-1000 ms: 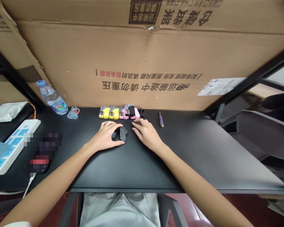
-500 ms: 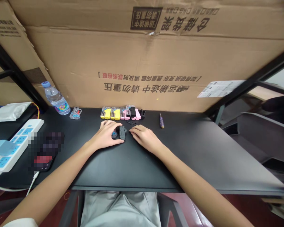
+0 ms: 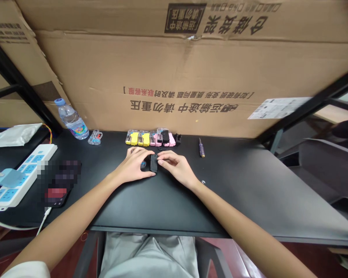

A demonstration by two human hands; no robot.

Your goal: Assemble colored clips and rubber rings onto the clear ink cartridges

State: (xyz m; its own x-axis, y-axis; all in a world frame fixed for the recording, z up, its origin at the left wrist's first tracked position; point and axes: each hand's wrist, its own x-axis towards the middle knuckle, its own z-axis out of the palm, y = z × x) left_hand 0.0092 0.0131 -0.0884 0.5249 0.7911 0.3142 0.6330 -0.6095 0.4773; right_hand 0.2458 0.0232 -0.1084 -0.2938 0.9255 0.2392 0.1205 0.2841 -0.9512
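Observation:
My left hand (image 3: 135, 167) rests on the black desk (image 3: 234, 193), thumb and fingers curved around a small black plastic part (image 3: 153, 163). A bit of blue (image 3: 143, 165) shows under its fingers. My right hand (image 3: 175, 165) lies just right of the part, fingertips pinched against its upper edge. Behind both hands, by the cardboard wall, stands a row of small yellow (image 3: 137, 138), pink (image 3: 155, 139) and black (image 3: 165, 136) pieces.
A purple screwdriver (image 3: 202, 148) lies right of the row. A water bottle (image 3: 72, 120) and a clear small item (image 3: 95, 137) stand back left. A white power strip (image 3: 20, 173) and a phone on a cable (image 3: 58, 181) are at the left. A large cardboard box (image 3: 191, 73) walls the back.
My right hand has drawn back from the row of pieces and closed in on the black part my left hand holds. The view has shifted slightly.

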